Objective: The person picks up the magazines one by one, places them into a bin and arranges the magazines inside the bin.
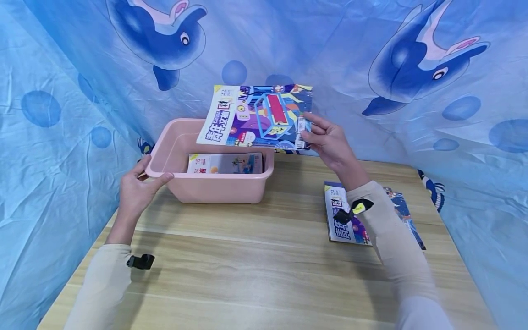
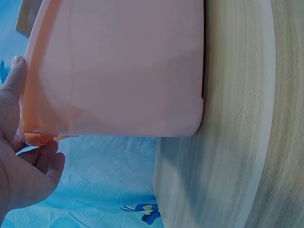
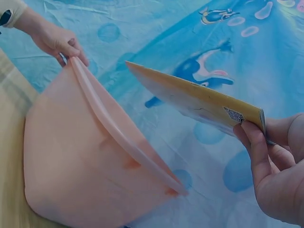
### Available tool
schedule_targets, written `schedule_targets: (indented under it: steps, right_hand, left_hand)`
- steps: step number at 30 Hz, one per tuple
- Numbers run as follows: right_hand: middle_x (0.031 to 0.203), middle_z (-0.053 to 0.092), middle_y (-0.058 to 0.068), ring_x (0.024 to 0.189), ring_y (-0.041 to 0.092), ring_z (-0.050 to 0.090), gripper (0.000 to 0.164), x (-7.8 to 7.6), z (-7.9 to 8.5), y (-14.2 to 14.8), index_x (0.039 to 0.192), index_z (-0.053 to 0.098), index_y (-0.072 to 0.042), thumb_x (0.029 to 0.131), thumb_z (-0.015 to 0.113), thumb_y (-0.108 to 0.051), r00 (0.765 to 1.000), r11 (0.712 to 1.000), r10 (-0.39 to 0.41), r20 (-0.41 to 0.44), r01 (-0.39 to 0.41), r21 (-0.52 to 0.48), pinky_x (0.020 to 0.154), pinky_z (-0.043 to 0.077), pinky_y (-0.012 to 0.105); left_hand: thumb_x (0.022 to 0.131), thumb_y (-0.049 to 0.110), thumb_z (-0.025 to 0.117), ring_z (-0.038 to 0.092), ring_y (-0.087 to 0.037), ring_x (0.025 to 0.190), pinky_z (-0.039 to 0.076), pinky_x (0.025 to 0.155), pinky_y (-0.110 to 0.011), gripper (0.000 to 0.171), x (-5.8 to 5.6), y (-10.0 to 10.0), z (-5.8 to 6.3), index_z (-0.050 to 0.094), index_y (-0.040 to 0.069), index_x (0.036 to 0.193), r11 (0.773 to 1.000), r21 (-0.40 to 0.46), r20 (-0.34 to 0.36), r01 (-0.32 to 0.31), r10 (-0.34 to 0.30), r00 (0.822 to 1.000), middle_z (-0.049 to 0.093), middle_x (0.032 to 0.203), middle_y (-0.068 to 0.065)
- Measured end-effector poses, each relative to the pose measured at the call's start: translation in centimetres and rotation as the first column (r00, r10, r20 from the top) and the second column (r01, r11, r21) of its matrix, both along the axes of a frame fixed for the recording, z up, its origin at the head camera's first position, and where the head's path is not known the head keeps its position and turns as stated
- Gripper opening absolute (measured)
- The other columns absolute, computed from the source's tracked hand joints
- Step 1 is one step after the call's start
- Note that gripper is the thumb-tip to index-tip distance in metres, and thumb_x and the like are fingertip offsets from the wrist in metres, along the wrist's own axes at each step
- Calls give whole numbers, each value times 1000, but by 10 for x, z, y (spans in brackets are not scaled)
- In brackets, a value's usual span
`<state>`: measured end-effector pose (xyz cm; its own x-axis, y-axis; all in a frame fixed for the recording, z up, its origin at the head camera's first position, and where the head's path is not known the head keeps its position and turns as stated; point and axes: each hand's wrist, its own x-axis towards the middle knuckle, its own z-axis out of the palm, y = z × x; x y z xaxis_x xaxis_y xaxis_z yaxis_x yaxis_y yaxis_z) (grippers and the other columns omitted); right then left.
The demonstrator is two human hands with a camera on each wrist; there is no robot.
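Observation:
My right hand (image 1: 330, 140) pinches a magazine (image 1: 260, 117) by its right edge, thumb on one face and fingers on the other. The magazine has a purple and blue cover and is held in the air over the back right of a pink plastic bin (image 1: 218, 190). In the right wrist view the magazine (image 3: 194, 97) appears nearly edge-on, apart from the bin. My left hand (image 1: 138, 188) grips the bin's rim at its near left corner. Inside the bin lies another magazine (image 1: 224, 163) with a pale cover and a palm-tree picture.
On the right of the wooden table (image 1: 247, 261), partly under my right forearm, lie more magazines (image 1: 340, 229), with similar covers and overlapping. Blue dolphin-printed cloth (image 1: 288, 41) hangs behind the table and along both sides.

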<state>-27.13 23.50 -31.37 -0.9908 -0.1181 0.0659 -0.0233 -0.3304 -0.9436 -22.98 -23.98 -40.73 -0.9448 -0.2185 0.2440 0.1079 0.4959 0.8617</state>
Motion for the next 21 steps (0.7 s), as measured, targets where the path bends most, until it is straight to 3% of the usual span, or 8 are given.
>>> schedule_targets:
  steps: [4,7,10,21]
  right_hand:
    - [95,75,-1,82,10,65,56,0,0,0,145,59,-9,93,70,4,1000,1000,-11,6,11,9,59,46,21]
    - [122,73,7,91,12,69,54,-1,0,-5,144,61,-11,93,70,4,1000,1000,-16,25,15,26,64,52,21]
    - [135,67,12,98,16,70,52,-5,-4,-18,142,63,-13,93,71,3,999,999,-17,51,15,51,68,56,23]
    - [134,67,13,97,16,70,51,-13,-15,-55,139,65,-13,92,72,5,993,997,9,115,-18,71,68,58,23]
  left_hand:
    - [88,30,82,47,-32,135,47,89,-13,84,-1,17,8,39,14,158,1000,-10,-2,9,-9,1000,39,162,-10]
    - [88,29,82,47,-32,136,46,89,-12,83,-2,26,10,39,14,158,1000,-6,-12,17,-17,1000,38,162,-10]
    - [88,29,82,47,-33,135,46,86,-10,83,-1,27,10,39,13,157,1000,-4,-21,24,-24,999,38,162,-11]
    - [88,30,82,51,-35,131,44,80,-5,84,0,30,12,39,12,157,1000,-9,-21,12,-12,1000,39,161,-13]
